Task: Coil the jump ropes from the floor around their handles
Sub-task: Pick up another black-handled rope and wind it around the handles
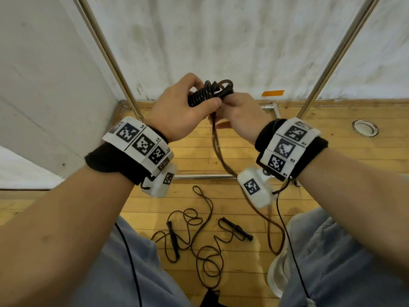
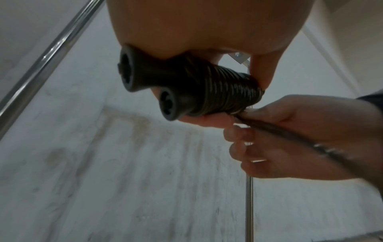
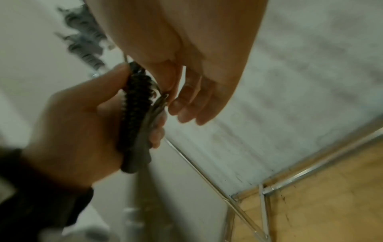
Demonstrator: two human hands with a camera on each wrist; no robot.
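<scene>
My left hand (image 1: 200, 96) grips two black handles held side by side, with brown rope wound round them in a tight coil (image 1: 204, 95). The left wrist view shows both handle ends (image 2: 132, 72) and the coil (image 2: 225, 91) between thumb and fingers. My right hand (image 1: 223, 113) pinches the loose rope (image 2: 275, 131) right beside the coil. The free rope (image 1: 223, 160) hangs down in a long loop to the floor. A second jump rope (image 1: 194, 227) lies tangled on the floor, its handles (image 1: 173, 238) (image 1: 238, 229) apart.
Metal frame poles (image 1: 110, 56) (image 1: 338, 54) slant up on both sides, with a low bar (image 1: 203, 176) across the wooden floor. White walls close the corner. A white shoe (image 1: 277, 275) is beside my right knee. A round floor socket (image 1: 365, 128) sits at right.
</scene>
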